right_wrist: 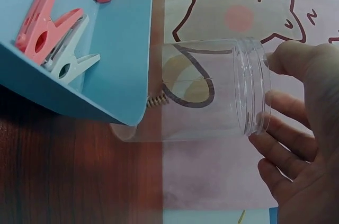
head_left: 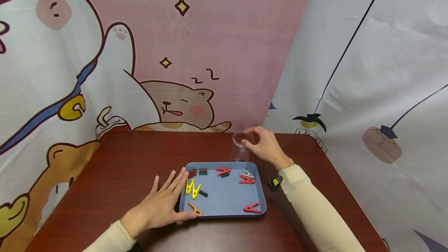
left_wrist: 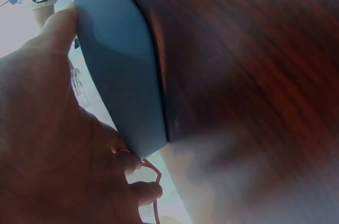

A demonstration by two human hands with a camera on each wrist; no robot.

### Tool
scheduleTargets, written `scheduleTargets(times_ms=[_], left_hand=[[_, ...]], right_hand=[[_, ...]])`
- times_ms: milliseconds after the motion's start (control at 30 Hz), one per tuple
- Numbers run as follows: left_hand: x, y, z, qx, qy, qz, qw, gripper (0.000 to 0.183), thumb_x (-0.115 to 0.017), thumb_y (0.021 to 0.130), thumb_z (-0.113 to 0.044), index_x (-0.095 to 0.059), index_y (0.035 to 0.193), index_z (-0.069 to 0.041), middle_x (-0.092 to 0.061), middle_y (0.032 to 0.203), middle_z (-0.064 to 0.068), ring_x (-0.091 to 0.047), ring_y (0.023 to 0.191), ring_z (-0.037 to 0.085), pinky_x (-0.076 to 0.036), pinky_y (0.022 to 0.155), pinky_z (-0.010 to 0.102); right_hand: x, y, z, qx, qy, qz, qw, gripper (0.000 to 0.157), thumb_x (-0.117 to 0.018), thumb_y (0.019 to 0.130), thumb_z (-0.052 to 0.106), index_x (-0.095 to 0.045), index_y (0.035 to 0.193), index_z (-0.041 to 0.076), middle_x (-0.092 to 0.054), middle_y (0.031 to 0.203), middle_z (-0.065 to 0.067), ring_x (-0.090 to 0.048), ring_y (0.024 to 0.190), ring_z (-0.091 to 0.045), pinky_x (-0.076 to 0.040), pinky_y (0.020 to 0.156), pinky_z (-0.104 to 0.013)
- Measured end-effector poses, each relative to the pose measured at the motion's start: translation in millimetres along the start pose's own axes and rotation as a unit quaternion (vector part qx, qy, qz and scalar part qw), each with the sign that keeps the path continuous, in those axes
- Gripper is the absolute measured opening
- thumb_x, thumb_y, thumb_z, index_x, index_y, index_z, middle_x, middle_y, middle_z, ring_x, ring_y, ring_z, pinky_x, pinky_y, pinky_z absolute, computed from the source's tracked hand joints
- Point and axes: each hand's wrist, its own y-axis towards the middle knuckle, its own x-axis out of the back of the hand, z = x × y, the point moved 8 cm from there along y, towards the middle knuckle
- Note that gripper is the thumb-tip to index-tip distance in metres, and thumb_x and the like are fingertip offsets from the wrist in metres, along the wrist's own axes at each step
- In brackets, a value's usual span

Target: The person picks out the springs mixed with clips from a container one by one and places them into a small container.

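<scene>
a person's right hand (head_left: 265, 146) grips the rim of a clear jar (head_left: 241, 153), upright near the far edge of the tabletop (head_left: 157, 147) and just beyond a blue-gray tray (head_left: 227, 197). the left hand (head_left: 161, 203), fingers straight and spread, rests against the tray's left edge, thumb at its near-left corner. 1 brownish spring (right_wrist: 157, 100) appears to sit in the jar, with no other piece visible there, suggesting work only just under way. the rest lies in the tray: 2 yellow clips (head_left: 195, 192) by the left edge beside a dark spring (head_left: 203, 193), an orange clip (head_left: 196, 210) at the near-left corner, a red clip (head_left: 251, 208) at the near-right, a white clip (right_wrist: 82, 62) and another red at the far-right, and more springs (head_left: 203, 172) along the far edge. whether the clips, too, await handling cannot be told.
</scene>
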Motion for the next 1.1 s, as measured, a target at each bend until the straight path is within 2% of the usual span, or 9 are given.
scheduleTargets(times_ms=[633, 900, 1100], left_hand=[[1.5, 0.3, -0.9, 0.001, 0.009, 0.006, 0.9999, 0.138, -0.062, 0.091, -0.102, -0.014, 0.190, -0.019, -0.004, 0.200, 0.001, -0.013, 0.185, 0.043, -0.004, 0.138, 0.090], [0.7, 0.5, -1.3, 0.001, 0.010, 0.005, 0.9999, 0.136, -0.064, 0.092, -0.100, -0.014, 0.190, -0.019, -0.004, 0.200, 0.001, -0.013, 0.185, 0.043, -0.004, 0.138, 0.089], [1.1, 0.8, -1.5, 0.000, 0.019, 0.004, 0.9998, 0.137, -0.061, 0.091, -0.103, -0.014, 0.190, -0.019, -0.004, 0.200, 0.001, -0.013, 0.185, 0.044, -0.004, 0.138, 0.089]], right_hand=[[-1.7, 0.8, -0.7, 0.008, 0.001, -0.001, 1.000, 0.044, -0.092, 0.103, 0.023, -0.080, 0.140, 0.005, -0.081, 0.142, -0.016, -0.075, 0.138, -0.041, -0.059, 0.122, -0.066], [-1.0, -2.1, 2.1, 0.015, -0.004, -0.002, 1.000, 0.041, -0.092, 0.103, 0.023, -0.080, 0.139, 0.006, -0.080, 0.142, -0.014, -0.075, 0.137, -0.039, -0.059, 0.123, -0.065], [-0.6, -3.1, 3.9, 0.015, -0.012, -0.003, 1.000, 0.043, -0.091, 0.104, 0.027, -0.080, 0.140, 0.009, -0.079, 0.144, -0.012, -0.074, 0.139, -0.038, -0.060, 0.123, -0.062]])
